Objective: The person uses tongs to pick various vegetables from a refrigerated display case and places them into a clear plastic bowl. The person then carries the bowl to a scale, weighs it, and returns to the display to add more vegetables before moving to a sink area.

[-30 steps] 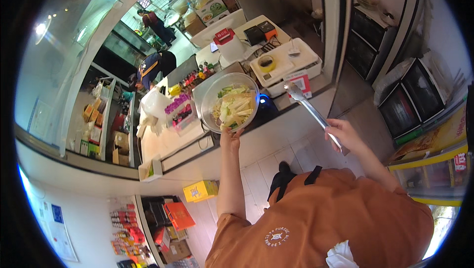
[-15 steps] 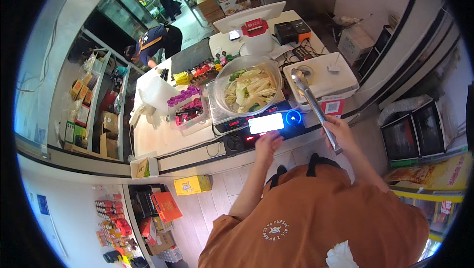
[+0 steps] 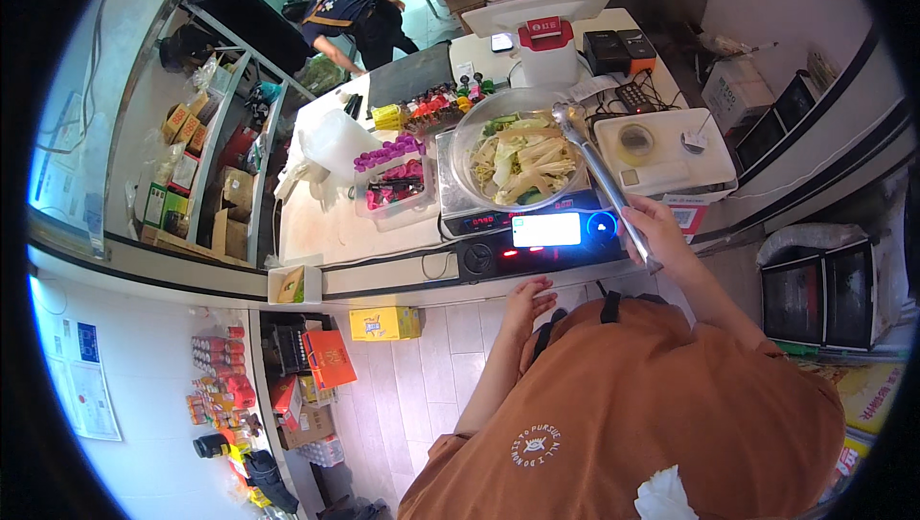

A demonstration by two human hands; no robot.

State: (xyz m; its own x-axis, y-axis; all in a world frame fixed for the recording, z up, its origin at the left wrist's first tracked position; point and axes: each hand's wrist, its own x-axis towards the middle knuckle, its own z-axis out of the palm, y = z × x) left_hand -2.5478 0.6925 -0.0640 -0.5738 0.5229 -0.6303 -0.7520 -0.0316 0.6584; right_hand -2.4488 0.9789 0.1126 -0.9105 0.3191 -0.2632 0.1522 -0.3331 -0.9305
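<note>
My right hand is closed around the handle end of long metal tongs. The tongs' head reaches over the right rim of a clear round bowl. Sliced pale and green vegetables fill the bowl, which rests on a scale with red digits. In front of the scale, a lit screen glows on a black device. My left hand hangs below that device, off the counter, fingers loosely apart and holding nothing.
A white tray lies right of the bowl. To the left stand a clear bin of pink and black items and a white plastic bag. A white-and-red terminal is behind. Across the counter, a co-worker bends over.
The tongs' head has gone from beside the bowl, near the tray, to over its right rim. My left hand has drawn back from the screen. The whole view has shifted.
</note>
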